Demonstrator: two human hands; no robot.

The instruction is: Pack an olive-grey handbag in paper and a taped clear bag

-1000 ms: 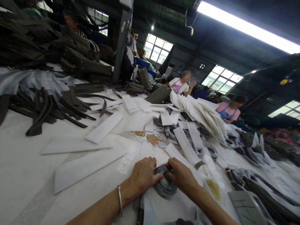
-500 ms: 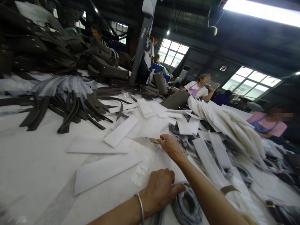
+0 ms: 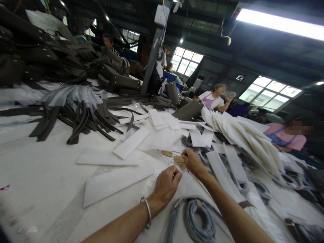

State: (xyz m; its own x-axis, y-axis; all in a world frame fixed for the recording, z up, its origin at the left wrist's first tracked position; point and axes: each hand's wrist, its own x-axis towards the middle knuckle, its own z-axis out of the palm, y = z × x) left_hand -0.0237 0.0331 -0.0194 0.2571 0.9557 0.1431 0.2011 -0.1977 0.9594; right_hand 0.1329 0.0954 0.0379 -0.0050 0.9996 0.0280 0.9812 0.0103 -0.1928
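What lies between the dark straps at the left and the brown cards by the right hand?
Flat white pieces lie on the table between the dark straps and the brown cards; the head view shows them.

Over a smooth white surface: matt, paper-like brown tags, a coiled strap in wrinkled, glossy plastic, matt foam-like sheets, leather-like dark straps and a polished metal bracelet.

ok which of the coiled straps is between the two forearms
The wrapped coil low in the picture, just right of centre; the other coils lie farther off, beyond the right hand or forearm.
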